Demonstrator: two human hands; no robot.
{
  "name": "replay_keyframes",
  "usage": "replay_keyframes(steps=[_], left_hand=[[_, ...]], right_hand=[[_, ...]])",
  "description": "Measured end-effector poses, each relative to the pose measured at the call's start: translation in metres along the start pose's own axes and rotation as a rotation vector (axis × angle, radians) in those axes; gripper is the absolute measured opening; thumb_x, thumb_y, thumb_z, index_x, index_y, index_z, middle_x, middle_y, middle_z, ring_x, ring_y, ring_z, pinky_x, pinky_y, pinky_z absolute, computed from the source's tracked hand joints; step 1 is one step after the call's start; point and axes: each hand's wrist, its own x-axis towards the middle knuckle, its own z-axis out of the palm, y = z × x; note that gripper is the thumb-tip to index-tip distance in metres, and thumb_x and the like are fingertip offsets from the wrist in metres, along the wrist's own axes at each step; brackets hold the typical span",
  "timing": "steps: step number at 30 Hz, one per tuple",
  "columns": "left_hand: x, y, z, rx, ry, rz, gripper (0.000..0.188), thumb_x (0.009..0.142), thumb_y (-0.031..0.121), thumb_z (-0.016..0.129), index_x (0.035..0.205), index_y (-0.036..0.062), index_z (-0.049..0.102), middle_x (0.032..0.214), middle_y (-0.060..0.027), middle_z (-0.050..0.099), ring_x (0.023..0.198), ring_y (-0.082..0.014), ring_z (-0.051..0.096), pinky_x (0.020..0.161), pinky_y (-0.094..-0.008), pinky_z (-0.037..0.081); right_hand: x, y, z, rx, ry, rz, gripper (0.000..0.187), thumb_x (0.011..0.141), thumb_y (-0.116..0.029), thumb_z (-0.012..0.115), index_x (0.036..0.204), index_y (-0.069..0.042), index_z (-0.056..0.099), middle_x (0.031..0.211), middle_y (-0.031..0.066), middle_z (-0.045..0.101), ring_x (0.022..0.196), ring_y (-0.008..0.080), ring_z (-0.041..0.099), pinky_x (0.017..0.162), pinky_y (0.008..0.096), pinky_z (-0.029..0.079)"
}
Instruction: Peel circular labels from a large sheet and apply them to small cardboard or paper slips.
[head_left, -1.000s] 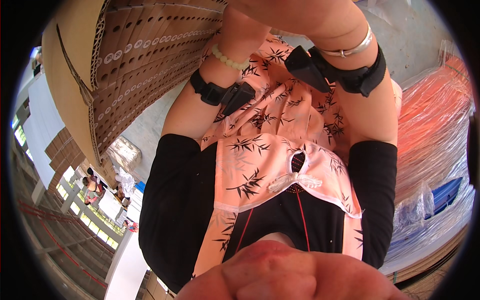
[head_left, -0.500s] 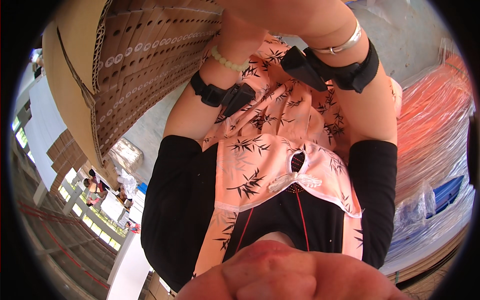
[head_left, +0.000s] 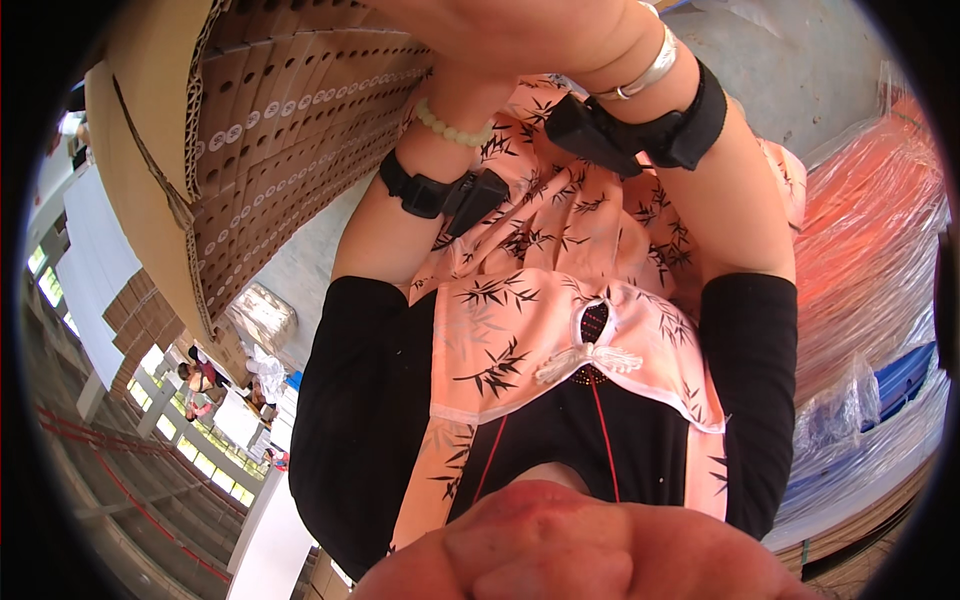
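Both of my hands are at the top edge, one overlapping the other. My right hand (head_left: 510, 35) reaches leftward across my left hand (head_left: 480, 88), with its fingers cut off by the frame edge. Only the wrist side of my left hand shows; its fingers are hidden. A pale bead bracelet (head_left: 450, 124) circles the left wrist, and a silver bangle (head_left: 645, 72) the right. Each forearm carries a black strapped device. Just left of the hands stand stacked brown cardboard pieces (head_left: 290, 120) with rows of round holes. Whatever the hands touch is out of sight.
A large torn carton wall (head_left: 150, 150) rises on the left beside the cardboard pieces. On the right are orange goods in clear plastic wrap (head_left: 870, 230) and a blue wrapped item (head_left: 905, 375). People (head_left: 205, 378) are far off at left. Grey floor (head_left: 770, 80) shows behind.
My right hand and forearm have shifted left across the top, the bangle moving with them. My left forearm stays nearly in place.
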Motion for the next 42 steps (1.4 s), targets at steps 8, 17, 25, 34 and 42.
replay_keyframes(steps=[8, 17, 25, 34, 42], left_hand=[[0.004, 0.002, 0.006, 0.011, -0.026, 0.018, 0.014, 0.089, 0.009, 0.072, 0.099, -0.0001, 0.070, 0.082, 0.0003, 0.068, 0.072, -0.0060, 0.061, 0.061, -0.0234, 0.050], [-0.017, 0.009, 0.000, 0.301, -0.268, 0.173, 0.013, 0.089, 0.009, 0.072, 0.098, 0.0003, 0.071, 0.081, 0.0005, 0.068, 0.070, -0.0058, 0.061, 0.060, -0.0236, 0.050], [-0.028, 0.031, 0.005, 0.230, -0.434, 0.103, 0.010, 0.085, 0.004, 0.073, 0.093, -0.0004, 0.072, 0.080, -0.0029, 0.068, 0.069, -0.0076, 0.061, 0.060, -0.0227, 0.049], [-0.034, 0.039, -0.011, 0.086, -0.534, -0.002, 0.015, 0.083, -0.003, 0.073, 0.097, -0.0005, 0.070, 0.100, -0.0074, 0.068, 0.089, -0.0116, 0.063, 0.078, -0.0244, 0.051], [-0.042, 0.047, -0.004, 0.030, -0.423, -0.087, 0.014, 0.089, -0.001, 0.069, 0.103, -0.0027, 0.068, 0.098, -0.0054, 0.069, 0.082, -0.0095, 0.064, 0.073, -0.0219, 0.051]], right_hand=[[0.000, 0.004, -0.009, -0.076, -0.125, -0.022, 0.036, 0.068, -0.013, 0.065, 0.101, -0.001, 0.064, 0.101, 0.0088, 0.057, 0.094, 0.0239, 0.057, 0.071, 0.0323, 0.052], [0.059, 0.042, -0.108, 0.053, -0.847, 0.143, 0.033, 0.072, -0.012, 0.067, 0.103, -0.001, 0.064, 0.093, 0.0087, 0.061, 0.086, 0.0256, 0.063, 0.072, 0.0323, 0.052], [0.035, 0.020, -0.223, 0.528, -1.446, 1.189, 0.036, 0.080, -0.019, 0.075, 0.111, -0.004, 0.068, 0.093, 0.0150, 0.068, 0.085, 0.0279, 0.065, 0.077, 0.0363, 0.053], [0.038, 0.000, -0.219, 0.392, -1.267, 1.186, 0.034, 0.081, -0.006, 0.072, 0.115, -0.008, 0.068, 0.088, 0.0116, 0.063, 0.079, 0.0276, 0.063, 0.071, 0.0346, 0.051], [0.031, 0.004, -0.204, 0.406, -1.047, 1.031, 0.027, 0.080, -0.008, 0.075, 0.107, -0.007, 0.071, 0.083, 0.0063, 0.061, 0.069, 0.0213, 0.057, 0.063, 0.0323, 0.047]])
